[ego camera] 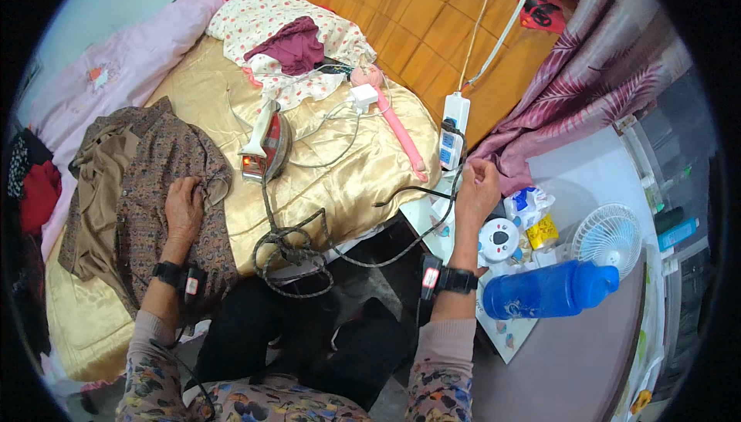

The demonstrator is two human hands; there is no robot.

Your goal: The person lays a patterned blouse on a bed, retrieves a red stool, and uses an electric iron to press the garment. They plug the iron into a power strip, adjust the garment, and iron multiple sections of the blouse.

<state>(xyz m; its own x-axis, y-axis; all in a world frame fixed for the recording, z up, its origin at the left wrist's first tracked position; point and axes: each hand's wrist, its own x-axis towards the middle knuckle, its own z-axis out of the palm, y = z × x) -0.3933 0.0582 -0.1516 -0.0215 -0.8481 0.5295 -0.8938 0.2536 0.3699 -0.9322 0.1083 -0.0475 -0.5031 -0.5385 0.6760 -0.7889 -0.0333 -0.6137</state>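
Observation:
A brown patterned garment (153, 161) lies spread on the gold satin bedcover (341, 185). My left hand (184, 208) rests on it with the fingers bent; whether they pinch the cloth cannot be told. Right of the garment, a red and white electric iron (267, 143) stands on its heel, its orange lamp lit. Its dark braided cord (292, 254) lies looped at the bed's edge and runs to a white power strip (454, 132). Beside the strip's lower end is my right hand (477, 187), fingers curled, close to the cord; a grip on it cannot be told.
A pink stick-like massager (399, 127) and a white charger (363, 98) with cables lie on the bed. On the right-hand table (556, 352) are a blue bottle (538, 290), a small fan (606, 237) and a koala-faced item (499, 240). A curtain (579, 92) hangs behind.

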